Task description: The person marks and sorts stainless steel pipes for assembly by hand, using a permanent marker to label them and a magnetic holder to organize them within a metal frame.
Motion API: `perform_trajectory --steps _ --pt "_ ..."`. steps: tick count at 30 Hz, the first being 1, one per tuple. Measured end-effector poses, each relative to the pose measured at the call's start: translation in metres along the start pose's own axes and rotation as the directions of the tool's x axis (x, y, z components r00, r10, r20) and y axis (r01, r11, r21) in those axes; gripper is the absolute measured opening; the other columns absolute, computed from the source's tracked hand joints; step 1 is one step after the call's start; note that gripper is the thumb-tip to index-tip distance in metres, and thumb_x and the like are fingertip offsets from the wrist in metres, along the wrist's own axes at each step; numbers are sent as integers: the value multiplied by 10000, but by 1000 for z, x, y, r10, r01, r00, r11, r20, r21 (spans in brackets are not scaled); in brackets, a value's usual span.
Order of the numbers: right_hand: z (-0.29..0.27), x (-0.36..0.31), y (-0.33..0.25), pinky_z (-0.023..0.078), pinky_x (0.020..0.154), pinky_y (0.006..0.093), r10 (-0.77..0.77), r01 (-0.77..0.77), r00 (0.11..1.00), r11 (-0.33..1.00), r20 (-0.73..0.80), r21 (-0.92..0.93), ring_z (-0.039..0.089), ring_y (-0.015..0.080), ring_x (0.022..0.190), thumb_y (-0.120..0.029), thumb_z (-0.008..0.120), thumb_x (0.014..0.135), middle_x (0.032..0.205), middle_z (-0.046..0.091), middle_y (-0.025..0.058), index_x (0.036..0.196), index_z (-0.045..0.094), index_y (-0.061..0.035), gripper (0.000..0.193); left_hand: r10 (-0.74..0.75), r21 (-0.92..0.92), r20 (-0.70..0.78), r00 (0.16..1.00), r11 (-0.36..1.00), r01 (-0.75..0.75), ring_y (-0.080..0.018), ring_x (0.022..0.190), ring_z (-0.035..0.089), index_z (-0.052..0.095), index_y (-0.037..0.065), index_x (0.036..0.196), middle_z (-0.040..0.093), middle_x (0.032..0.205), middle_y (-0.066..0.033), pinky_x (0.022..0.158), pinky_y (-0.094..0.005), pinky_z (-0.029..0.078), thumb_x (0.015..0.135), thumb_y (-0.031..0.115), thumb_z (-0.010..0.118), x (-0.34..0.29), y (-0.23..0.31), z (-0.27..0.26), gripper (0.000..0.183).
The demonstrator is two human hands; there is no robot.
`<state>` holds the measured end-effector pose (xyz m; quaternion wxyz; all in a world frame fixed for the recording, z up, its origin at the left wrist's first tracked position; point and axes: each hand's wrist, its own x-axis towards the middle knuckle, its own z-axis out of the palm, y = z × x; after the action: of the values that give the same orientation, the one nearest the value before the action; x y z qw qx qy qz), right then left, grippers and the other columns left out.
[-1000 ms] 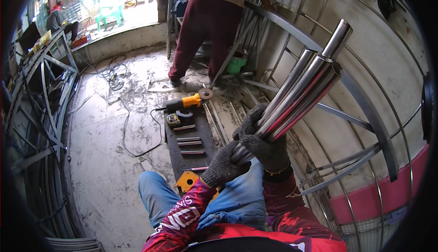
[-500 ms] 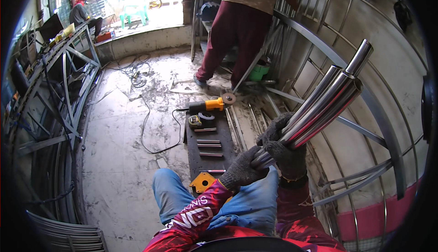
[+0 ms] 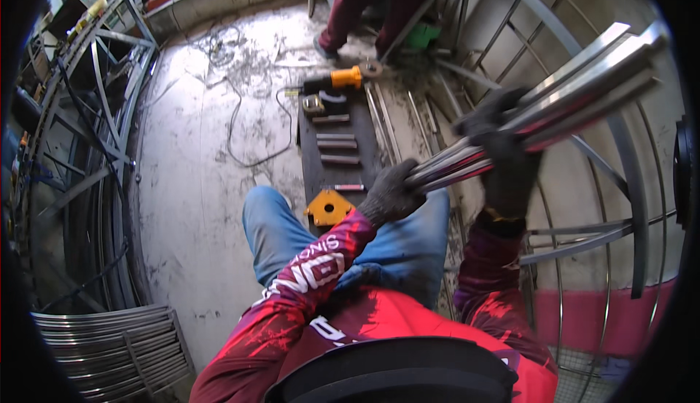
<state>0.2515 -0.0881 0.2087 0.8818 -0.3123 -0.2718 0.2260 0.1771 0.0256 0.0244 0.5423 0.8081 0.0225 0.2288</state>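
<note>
A bundle of several shiny metal tubes (image 3: 576, 89) is held across me, tilted up to the right. My left hand (image 3: 394, 193), in a dark grey knit glove, is closed round the bundle's lower end. Farther up, my right hand (image 3: 503, 133), gloved alike, wraps round the tubes; their far ends are blurred. Beneath and left of the bundle, a dark board (image 3: 313, 169) lies on the floor. On it are a yellow magnetic welding square (image 3: 329, 218), short cut tubes (image 3: 337, 142), a tape measure (image 3: 313, 104) and a yellow-and-black angle grinder (image 3: 341, 80).
A co-worker's legs (image 3: 375, 9) stand ahead, near a green bucket (image 3: 423, 36). Metal frames (image 3: 109, 60) line the left side. A barred panel (image 3: 117, 352) lies at lower left. Curved metal railing (image 3: 569, 31) leans along the right wall. A cable (image 3: 233, 126) loops over the floor.
The view has tipped downward. The bundle has swung lower and farther right, lying flatter. My right hand has moved right with it, and the hands are farther apart.
</note>
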Motion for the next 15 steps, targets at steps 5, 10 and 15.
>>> perform_trajectory --steps 5,10,15 --pt "4 2 -100 453 867 439 -331 438 887 824 323 -360 529 167 785 -75 635 868 886 503 36 1304 452 -81 473 165 207 74 983 962 -177 -426 800 666 577 76 1033 664 839 -191 713 -494 536 695 226 769 36 85 -22 416" --pt "-48 1 -67 439 1060 498 -302 325 945 916 126 -237 607 225 1013 -122 666 916 1058 635 94 1118 593 -67 222 223 552 106 969 797 -244 -408 775 654 568 78 936 636 788 -173 674 -501 515 696 214 769 53 73 -80 342" --pt "-167 -11 83 466 1055 484 208 -138 945 953 -253 269 597 313 1163 -167 683 905 1170 649 152 1191 598 -42 323 -86 709 196 977 701 -80 -399 833 658 593 115 996 648 863 -177 716 -512 518 751 198 734 20 -17 -133 295"
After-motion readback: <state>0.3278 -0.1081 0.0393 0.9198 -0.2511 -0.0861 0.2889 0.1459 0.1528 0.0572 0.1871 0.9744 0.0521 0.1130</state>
